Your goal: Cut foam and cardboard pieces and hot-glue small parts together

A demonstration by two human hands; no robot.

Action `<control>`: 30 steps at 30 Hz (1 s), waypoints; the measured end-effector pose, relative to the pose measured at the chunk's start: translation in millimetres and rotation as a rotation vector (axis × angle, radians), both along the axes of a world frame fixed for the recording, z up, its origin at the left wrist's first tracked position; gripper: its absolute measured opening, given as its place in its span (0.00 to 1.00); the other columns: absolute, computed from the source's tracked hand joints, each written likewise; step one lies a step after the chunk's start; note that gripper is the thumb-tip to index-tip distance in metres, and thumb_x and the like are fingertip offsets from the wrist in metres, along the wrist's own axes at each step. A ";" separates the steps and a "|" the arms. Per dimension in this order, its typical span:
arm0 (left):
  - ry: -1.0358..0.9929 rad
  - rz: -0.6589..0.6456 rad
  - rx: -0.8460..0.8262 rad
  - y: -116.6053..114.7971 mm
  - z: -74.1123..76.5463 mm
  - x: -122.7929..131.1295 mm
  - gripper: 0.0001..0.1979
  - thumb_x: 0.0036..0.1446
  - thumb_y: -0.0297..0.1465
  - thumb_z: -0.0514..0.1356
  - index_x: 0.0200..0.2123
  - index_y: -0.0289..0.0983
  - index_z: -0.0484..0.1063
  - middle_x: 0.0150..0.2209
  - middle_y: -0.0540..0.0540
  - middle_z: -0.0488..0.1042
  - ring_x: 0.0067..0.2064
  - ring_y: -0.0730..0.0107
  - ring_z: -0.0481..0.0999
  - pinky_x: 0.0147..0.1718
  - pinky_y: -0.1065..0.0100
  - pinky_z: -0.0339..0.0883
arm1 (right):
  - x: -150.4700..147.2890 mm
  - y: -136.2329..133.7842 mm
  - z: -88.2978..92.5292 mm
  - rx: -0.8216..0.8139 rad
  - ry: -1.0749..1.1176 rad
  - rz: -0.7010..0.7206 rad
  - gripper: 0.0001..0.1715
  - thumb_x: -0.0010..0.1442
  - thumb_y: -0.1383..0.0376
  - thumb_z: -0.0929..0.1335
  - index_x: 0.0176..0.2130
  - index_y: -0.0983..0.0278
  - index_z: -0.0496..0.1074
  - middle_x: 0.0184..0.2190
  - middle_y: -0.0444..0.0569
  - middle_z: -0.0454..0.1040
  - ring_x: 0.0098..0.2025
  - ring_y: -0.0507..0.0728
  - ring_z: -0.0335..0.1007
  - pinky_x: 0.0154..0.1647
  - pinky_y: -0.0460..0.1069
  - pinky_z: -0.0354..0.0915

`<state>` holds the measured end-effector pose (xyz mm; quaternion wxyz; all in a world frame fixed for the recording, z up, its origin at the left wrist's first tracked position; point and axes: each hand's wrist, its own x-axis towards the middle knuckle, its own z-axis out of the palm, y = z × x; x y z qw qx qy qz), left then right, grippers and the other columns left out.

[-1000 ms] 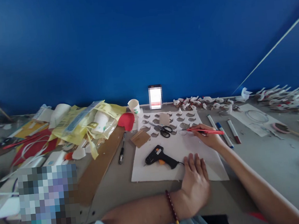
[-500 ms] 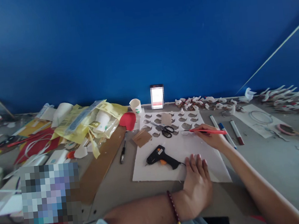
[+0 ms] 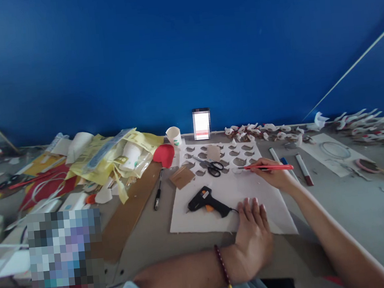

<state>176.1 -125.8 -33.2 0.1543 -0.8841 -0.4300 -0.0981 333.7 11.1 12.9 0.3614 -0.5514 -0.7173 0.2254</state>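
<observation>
My left hand (image 3: 253,228) lies flat on the lower edge of a white board (image 3: 195,220), fingers stretched out, beside the cord of a black glue gun (image 3: 208,201). My right hand (image 3: 270,175) is closed round a slim red craft knife (image 3: 271,167); its tip is over the board by a small curved outline, too fine to make out well. Curved leaf-like holes fill the board's upper part. Black-handled scissors (image 3: 214,166) lie across them, with a brown card piece (image 3: 182,177) at the board's left edge.
Markers (image 3: 304,170) lie right of the board, a black pen (image 3: 157,192) left of it. A paper cup (image 3: 174,136) and a lit phone (image 3: 202,124) stand behind. Yellow packaging (image 3: 92,159) is heaped left; several small white shapes (image 3: 251,132) line the wall.
My right hand and the red craft knife have shifted very slightly to the right. My left hand stays in place on the board.
</observation>
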 end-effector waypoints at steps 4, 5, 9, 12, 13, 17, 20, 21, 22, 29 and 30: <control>-0.018 -0.005 -0.008 0.5 -2.1 0.2 0.28 0.56 0.35 0.55 0.57 0.26 0.66 0.59 0.31 0.65 0.62 0.41 0.60 0.57 0.41 0.54 | 0.1 0.4 4.6 -0.001 0.002 0.007 0.18 0.55 0.49 0.68 0.30 0.60 0.76 0.28 0.50 0.77 0.30 0.58 0.72 0.31 0.50 0.68; -0.024 -0.007 -0.018 0.6 -1.8 0.0 0.29 0.55 0.36 0.56 0.57 0.26 0.66 0.59 0.30 0.65 0.62 0.40 0.60 0.57 0.41 0.55 | 0.7 0.5 5.0 -0.003 0.002 0.009 0.18 0.55 0.49 0.68 0.30 0.60 0.75 0.28 0.50 0.77 0.30 0.58 0.72 0.31 0.50 0.68; -0.029 -0.023 -0.044 1.1 1.5 -1.7 0.29 0.55 0.36 0.56 0.58 0.24 0.65 0.59 0.28 0.64 0.62 0.38 0.60 0.56 0.42 0.56 | 4.7 1.2 3.2 -0.032 0.009 0.033 0.17 0.55 0.50 0.68 0.31 0.60 0.75 0.29 0.50 0.78 0.31 0.58 0.72 0.31 0.51 0.67; -0.035 -0.027 -0.025 1.4 4.0 -2.5 0.27 0.57 0.35 0.54 0.57 0.25 0.66 0.59 0.29 0.65 0.61 0.40 0.61 0.56 0.42 0.57 | 7.8 2.5 0.7 -0.046 0.011 0.045 0.16 0.56 0.51 0.67 0.31 0.60 0.74 0.30 0.50 0.77 0.32 0.59 0.72 0.32 0.51 0.67; -0.037 -0.022 -0.022 1.4 4.3 -2.5 0.27 0.58 0.34 0.54 0.57 0.25 0.66 0.59 0.29 0.65 0.61 0.41 0.61 0.56 0.43 0.57 | 8.6 3.2 0.0 -0.045 0.003 0.044 0.16 0.56 0.51 0.67 0.31 0.60 0.74 0.30 0.50 0.77 0.33 0.59 0.72 0.33 0.51 0.67; -0.037 -0.023 -0.018 1.9 3.6 -2.3 0.26 0.58 0.34 0.53 0.57 0.26 0.67 0.59 0.30 0.66 0.62 0.42 0.61 0.56 0.43 0.57 | 9.7 6.0 0.1 -0.035 -0.024 0.054 0.15 0.57 0.52 0.67 0.30 0.60 0.74 0.30 0.50 0.76 0.33 0.58 0.71 0.33 0.51 0.66; -0.030 -0.039 -0.015 2.2 2.8 -2.3 0.26 0.58 0.35 0.53 0.56 0.26 0.67 0.59 0.30 0.66 0.62 0.42 0.61 0.56 0.42 0.56 | 9.3 6.3 2.4 -0.038 -0.022 0.068 0.16 0.57 0.51 0.67 0.30 0.61 0.73 0.29 0.50 0.76 0.32 0.58 0.71 0.33 0.51 0.66; -0.023 -0.038 -0.020 2.2 2.9 -2.2 0.27 0.58 0.35 0.53 0.57 0.26 0.66 0.59 0.30 0.66 0.62 0.42 0.61 0.56 0.42 0.56 | 9.0 6.3 3.3 -0.041 -0.023 0.072 0.16 0.57 0.51 0.67 0.30 0.61 0.73 0.29 0.50 0.76 0.32 0.58 0.71 0.33 0.51 0.66; -0.016 -0.035 -0.027 2.1 3.0 -2.2 0.27 0.57 0.35 0.53 0.57 0.26 0.66 0.59 0.30 0.65 0.62 0.42 0.61 0.55 0.41 0.55 | 8.8 6.3 4.3 -0.045 -0.025 0.078 0.16 0.57 0.52 0.67 0.30 0.61 0.73 0.30 0.50 0.76 0.32 0.58 0.71 0.33 0.51 0.66; -0.031 -0.032 -0.035 1.1 3.2 -2.9 0.28 0.59 0.38 0.52 0.58 0.26 0.65 0.59 0.29 0.64 0.61 0.40 0.62 0.55 0.40 0.53 | 4.9 21.0 13.9 -0.149 -0.079 0.108 0.12 0.54 0.55 0.67 0.28 0.61 0.72 0.28 0.49 0.77 0.32 0.58 0.72 0.34 0.51 0.65; -0.030 -0.030 -0.034 1.2 3.1 -3.1 0.28 0.59 0.38 0.52 0.58 0.26 0.65 0.59 0.29 0.64 0.61 0.40 0.62 0.55 0.40 0.53 | 3.4 24.3 16.3 -0.167 -0.103 0.116 0.11 0.53 0.56 0.67 0.27 0.61 0.72 0.27 0.48 0.77 0.31 0.58 0.72 0.33 0.50 0.65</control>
